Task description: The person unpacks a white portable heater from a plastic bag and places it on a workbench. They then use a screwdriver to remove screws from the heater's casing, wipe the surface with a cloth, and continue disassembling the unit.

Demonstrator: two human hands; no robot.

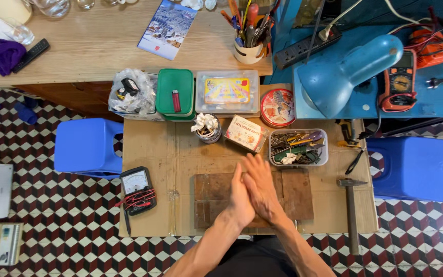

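Both hands, left hand [240, 197] against right hand [260, 191], over wooden board [298, 195] on table [149, 149]. Analog meter [137, 189] lies left; hammer [351, 205] right; parts tray [298, 147] behind.

The pressed-together hands [252, 192] hide the middle of the wooden board [296, 192]. Glasses [52, 6] on the far tabletop [93, 51] are cut off by the frame's edge. The clear tray's [298, 147] small contents cannot be told apart.

One view only, your head camera. Looks almost straight down from well above low table [149, 149]. Your forearms enter at near edge, centre. Wooden desk [93, 46] at far left, blue bench [437, 102] at far right, tiled floor [52, 205] at near corners. No second view to overlap.
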